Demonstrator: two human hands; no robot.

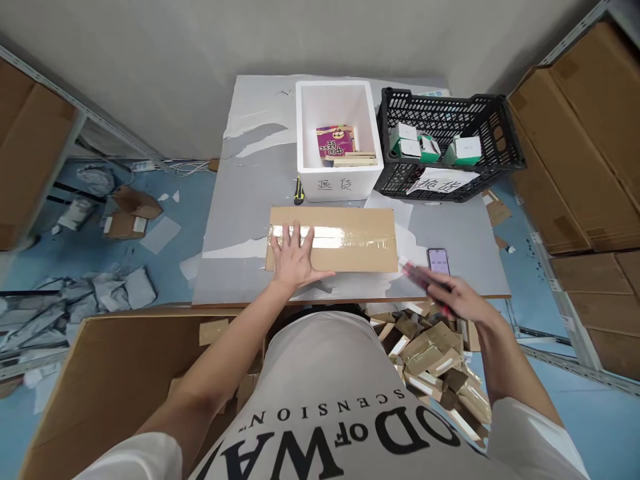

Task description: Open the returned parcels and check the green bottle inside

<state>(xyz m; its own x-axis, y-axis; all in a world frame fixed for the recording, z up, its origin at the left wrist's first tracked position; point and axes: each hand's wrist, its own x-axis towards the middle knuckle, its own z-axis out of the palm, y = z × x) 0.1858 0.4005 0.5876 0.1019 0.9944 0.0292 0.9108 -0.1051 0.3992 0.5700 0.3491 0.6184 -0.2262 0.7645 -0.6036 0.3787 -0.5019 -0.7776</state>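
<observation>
Cardboard box (333,240) flat on the table (240,200), tape unbroken, cutter closing in.

Left hand (295,253) lies open, fingers spread, pressing the box's near left corner. Right hand (463,300) is closed around a red cutter (417,275), blurred, tip just off the box's right end beside a phone (439,261). The clear tape strip looks whole, so the sealed box has yet to be cut. Behind it sit a white foam box (340,183) holding books and a black crate (450,177) of small cartons.
</observation>
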